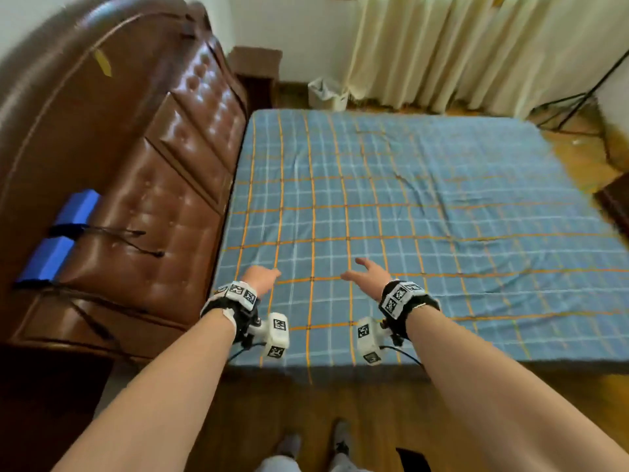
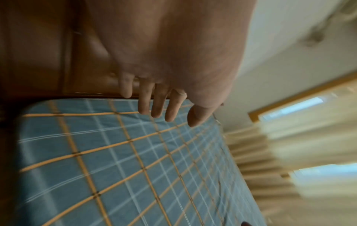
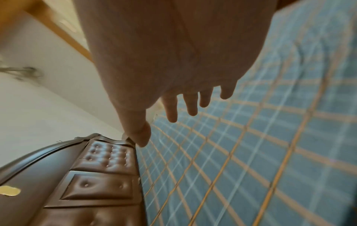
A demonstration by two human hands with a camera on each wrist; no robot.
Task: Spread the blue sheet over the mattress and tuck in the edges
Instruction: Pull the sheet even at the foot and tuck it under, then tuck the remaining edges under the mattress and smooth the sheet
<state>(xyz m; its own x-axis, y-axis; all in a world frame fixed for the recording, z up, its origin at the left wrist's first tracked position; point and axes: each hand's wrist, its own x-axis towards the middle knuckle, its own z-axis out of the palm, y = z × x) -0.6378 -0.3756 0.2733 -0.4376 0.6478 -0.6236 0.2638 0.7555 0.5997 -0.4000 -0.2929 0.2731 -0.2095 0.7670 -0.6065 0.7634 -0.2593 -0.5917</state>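
The blue sheet (image 1: 391, 206) lies spread across the mattress beside the headboard (image 1: 146, 172) at nine o'clock, with wrinkles toward two o'clock; tucking along the near edge appears largely done, though blur obscures it. The left hand (image 1: 260, 277) and right hand (image 1: 369, 274) hover above the sheet, fingers extended, grasping nothing

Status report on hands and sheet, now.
Left hand and right hand open above blue plaid sheet. Sheet covers mattress, few wrinkles. Nothing in the way.
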